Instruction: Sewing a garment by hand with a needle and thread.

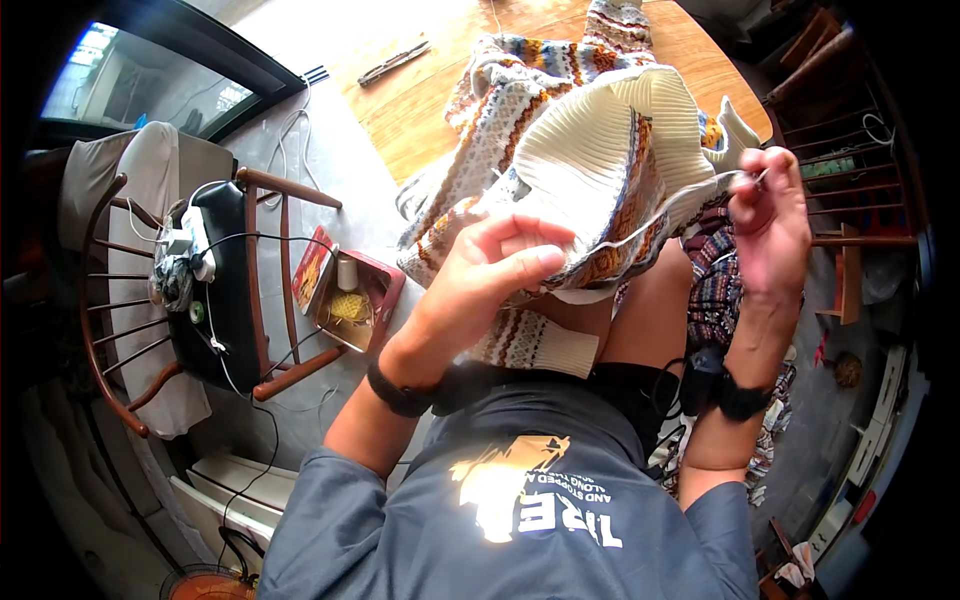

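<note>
A patterned knit sweater (517,112) with wide cream ribbing lies over the table edge and the person's lap. My left hand (517,259) pinches the sweater's fabric near the edge of the ribbing, thumb against fingers. White yarn (660,214) runs from beside that hand up to my right hand (769,202), which is raised to the right of the sweater. Its fingertips are closed on the yarn and a thin, needle-like thing that is partly hidden. A cream-cuffed knit sleeve (551,345) rests across the lap.
Thread snips (394,64) lie on the wooden table (405,112). At the left, a red tin (382,300) holds a thread cone and yellow yarn, beside a wooden chair (255,285) bearing a power strip (199,244) and cables. More patterned knitwear (712,292) hangs at the right of the lap.
</note>
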Action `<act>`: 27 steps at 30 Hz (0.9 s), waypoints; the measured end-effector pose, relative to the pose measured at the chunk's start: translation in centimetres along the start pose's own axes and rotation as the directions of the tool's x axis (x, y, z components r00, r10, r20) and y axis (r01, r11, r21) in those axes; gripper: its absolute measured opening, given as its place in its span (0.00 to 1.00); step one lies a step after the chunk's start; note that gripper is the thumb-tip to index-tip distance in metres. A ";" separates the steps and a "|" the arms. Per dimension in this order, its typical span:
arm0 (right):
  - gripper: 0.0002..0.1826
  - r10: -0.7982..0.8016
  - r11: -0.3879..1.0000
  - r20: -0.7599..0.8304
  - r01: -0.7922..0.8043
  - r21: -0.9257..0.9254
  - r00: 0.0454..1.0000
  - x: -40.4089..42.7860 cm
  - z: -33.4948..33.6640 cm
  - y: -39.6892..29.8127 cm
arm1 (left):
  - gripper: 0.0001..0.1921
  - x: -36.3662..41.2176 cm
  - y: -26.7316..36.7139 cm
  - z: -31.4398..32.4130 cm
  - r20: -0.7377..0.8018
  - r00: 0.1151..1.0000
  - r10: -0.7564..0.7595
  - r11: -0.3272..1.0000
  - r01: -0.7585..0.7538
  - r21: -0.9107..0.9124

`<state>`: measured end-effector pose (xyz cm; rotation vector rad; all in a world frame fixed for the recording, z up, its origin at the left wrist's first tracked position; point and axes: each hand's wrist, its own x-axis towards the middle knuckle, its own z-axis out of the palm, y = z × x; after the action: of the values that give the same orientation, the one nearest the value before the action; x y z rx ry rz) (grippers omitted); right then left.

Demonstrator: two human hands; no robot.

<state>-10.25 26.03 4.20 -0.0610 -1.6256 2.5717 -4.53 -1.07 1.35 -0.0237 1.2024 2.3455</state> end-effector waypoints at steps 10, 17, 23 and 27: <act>0.05 0.102 0.764 0.367 0.163 -0.624 0.925 -7.4 7.4 1.9 | 0.15 -0.2 -0.2 1.0 -0.036 0.996 0.087 0.995 -0.085 0.043; 0.05 0.175 0.766 0.327 0.080 -0.637 0.929 -7.7 7.5 2.0 | 0.16 -0.3 -0.4 1.3 -0.050 0.994 0.097 0.995 -0.097 0.014; 0.04 0.240 0.788 0.282 -0.017 -0.615 0.929 -7.8 7.8 1.7 | 0.15 -0.4 -0.6 1.2 -0.047 0.992 0.114 0.994 -0.114 0.007; 0.04 0.244 0.796 0.265 -0.037 -0.605 0.933 -7.9 7.9 1.7 | 0.15 -0.4 -0.8 1.2 -0.052 0.992 0.118 0.992 -0.116 0.040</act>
<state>-3.21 17.41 5.91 0.2266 -2.5987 2.1304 -3.62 0.07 1.61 -0.0039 1.3060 2.4372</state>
